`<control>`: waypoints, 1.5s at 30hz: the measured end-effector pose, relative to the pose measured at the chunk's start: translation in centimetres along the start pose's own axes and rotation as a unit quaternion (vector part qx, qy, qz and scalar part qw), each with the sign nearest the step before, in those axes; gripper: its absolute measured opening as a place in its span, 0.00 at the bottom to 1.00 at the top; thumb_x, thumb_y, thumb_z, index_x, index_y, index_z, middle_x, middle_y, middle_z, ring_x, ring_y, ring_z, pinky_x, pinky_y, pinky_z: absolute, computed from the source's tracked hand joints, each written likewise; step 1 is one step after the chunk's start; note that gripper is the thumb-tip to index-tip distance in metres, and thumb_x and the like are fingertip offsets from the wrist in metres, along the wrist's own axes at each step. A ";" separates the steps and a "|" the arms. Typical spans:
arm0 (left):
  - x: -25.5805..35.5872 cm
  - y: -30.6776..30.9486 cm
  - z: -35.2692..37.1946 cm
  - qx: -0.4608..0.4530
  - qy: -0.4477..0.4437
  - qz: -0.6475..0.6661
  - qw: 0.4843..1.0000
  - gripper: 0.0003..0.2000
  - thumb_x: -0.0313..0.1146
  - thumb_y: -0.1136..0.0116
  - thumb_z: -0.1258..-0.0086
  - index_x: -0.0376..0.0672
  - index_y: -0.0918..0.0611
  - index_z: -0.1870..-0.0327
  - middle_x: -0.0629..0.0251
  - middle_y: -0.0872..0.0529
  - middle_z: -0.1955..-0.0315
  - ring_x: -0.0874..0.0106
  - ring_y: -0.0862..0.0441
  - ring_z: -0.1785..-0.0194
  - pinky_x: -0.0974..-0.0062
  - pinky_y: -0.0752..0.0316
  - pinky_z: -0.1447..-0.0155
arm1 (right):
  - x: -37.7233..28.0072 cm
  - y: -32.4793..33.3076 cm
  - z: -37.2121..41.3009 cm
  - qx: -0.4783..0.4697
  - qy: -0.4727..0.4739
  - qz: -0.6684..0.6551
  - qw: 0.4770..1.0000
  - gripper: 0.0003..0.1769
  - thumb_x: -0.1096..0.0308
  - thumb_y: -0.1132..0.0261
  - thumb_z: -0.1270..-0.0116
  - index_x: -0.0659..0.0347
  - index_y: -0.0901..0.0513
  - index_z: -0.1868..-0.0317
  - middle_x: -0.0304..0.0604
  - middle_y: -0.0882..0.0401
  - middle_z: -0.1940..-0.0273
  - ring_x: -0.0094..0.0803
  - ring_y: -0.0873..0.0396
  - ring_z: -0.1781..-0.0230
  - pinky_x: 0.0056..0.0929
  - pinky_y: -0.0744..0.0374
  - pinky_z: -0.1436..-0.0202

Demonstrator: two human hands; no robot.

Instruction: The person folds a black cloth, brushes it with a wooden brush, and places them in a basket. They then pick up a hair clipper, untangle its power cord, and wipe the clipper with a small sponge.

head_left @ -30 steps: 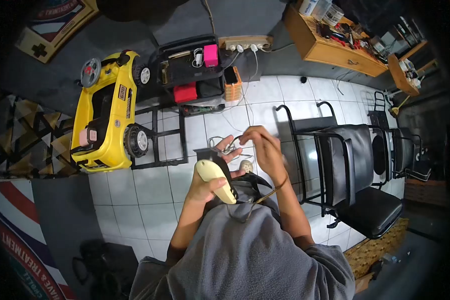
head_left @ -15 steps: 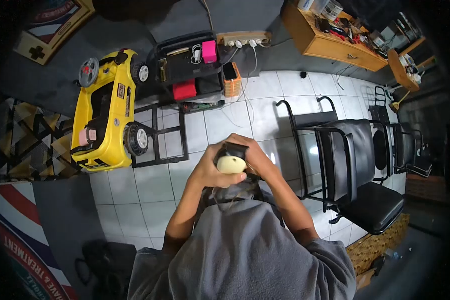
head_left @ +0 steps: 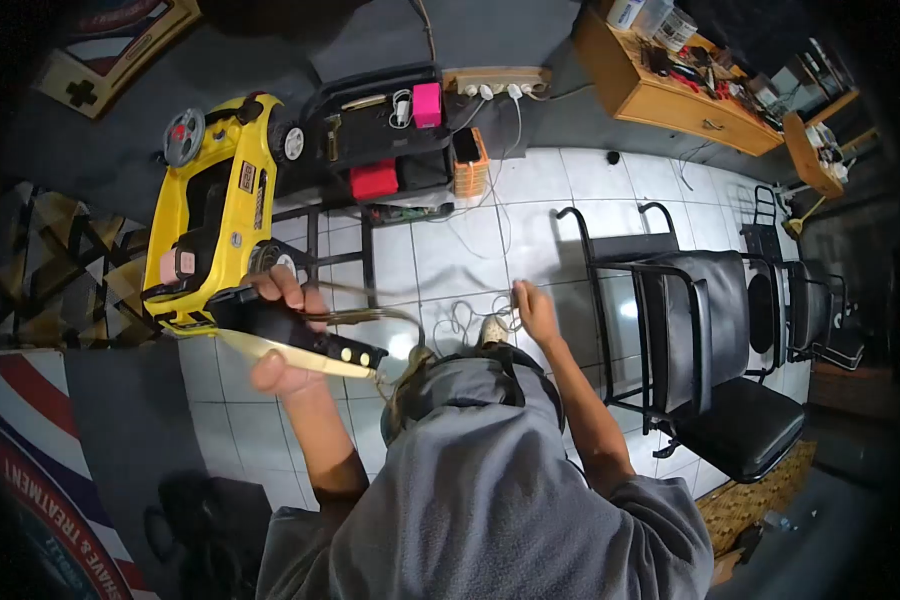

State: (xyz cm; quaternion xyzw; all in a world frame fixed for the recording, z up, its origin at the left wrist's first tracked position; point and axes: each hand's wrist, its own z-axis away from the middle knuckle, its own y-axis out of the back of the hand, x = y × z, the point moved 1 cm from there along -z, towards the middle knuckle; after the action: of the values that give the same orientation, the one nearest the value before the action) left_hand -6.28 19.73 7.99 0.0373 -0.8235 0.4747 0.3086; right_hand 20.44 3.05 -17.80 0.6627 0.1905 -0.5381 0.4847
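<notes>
A black and cream hair clipper (head_left: 305,340) lies tilted in my left hand (head_left: 288,372), raised to the left of my lap. My thumb presses its cream side from below and my fingers wrap over the black side. From its right end a cord (head_left: 395,314) loops toward my lap. My right hand (head_left: 537,315) is apart from the clipper, over the floor right of my knees. Its fingers are loosely stretched forward and no held thing shows. A thin cable (head_left: 457,318) lies coiled on the tiles near it.
A yellow toy car (head_left: 210,225) stands at the left, behind the clipper. Beyond are a black cart (head_left: 370,135) and a power strip (head_left: 495,78). At the right stand a black chair (head_left: 705,330) and a cluttered wooden cabinet (head_left: 670,100).
Both hands were together on the clipper before my lap. My left hand has carried it left and turned it sideways; my right hand has come off and moved right.
</notes>
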 end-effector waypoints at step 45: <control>-5.0 -1.9 2.4 0.041 0.153 -0.091 0.983 0.32 0.32 0.34 0.52 0.44 0.27 0.39 0.59 0.30 0.37 0.52 0.41 0.25 0.45 0.38 0.28 | -13.3 2.0 -2.6 0.057 -0.004 -0.024 0.998 0.19 0.61 0.43 0.25 0.69 0.20 0.69 0.49 0.27 0.80 0.36 0.28 0.81 0.32 0.30 0.74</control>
State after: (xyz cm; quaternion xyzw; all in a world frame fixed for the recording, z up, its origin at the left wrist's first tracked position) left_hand -2.74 15.62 5.83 0.0517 -0.7395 0.4782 0.4709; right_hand 18.72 7.89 -5.07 0.6826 0.1735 -0.5622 0.4334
